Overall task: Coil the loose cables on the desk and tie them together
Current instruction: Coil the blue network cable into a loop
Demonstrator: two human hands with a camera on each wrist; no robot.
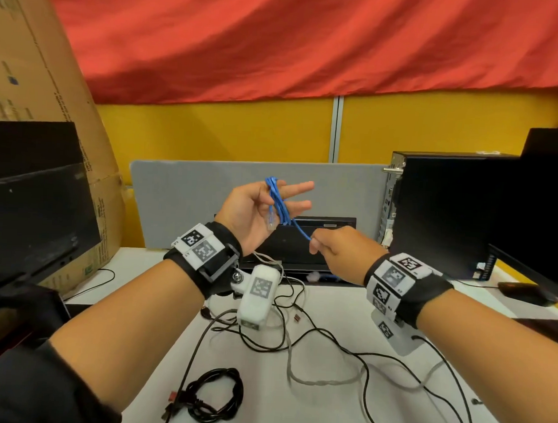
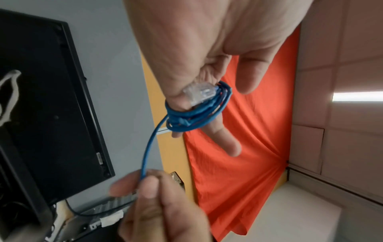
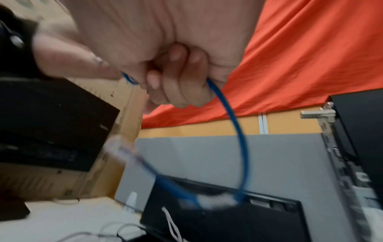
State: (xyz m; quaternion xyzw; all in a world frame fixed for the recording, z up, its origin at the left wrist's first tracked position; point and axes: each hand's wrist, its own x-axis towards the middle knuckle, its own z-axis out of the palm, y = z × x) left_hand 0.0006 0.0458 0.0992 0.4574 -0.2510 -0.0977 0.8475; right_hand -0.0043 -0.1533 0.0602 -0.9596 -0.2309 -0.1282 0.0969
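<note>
A blue network cable (image 1: 276, 201) is wound into a small coil (image 2: 199, 113) round the fingers of my raised left hand (image 1: 258, 210). Two of those fingers stick out straight, and the thumb (image 2: 254, 73) stands just beside the coil. One clear plug (image 2: 199, 94) lies against the palm. The cable's free length (image 2: 149, 147) runs down to my right hand (image 1: 327, 248), which pinches it between thumb and fingers (image 3: 165, 85). Past that fist the cable loops down to a blurred second plug (image 3: 215, 199). Both hands hover above the white desk (image 1: 326, 415).
A black cable tied in a coil (image 1: 213, 394) lies at the desk's front left. Loose black cables (image 1: 329, 338) and a grey one (image 1: 321, 381) sprawl across the middle. Behind them stand a monitor back (image 1: 302, 244), a grey panel (image 1: 192, 201), a PC tower (image 1: 431, 211) and a cardboard box (image 1: 37, 73).
</note>
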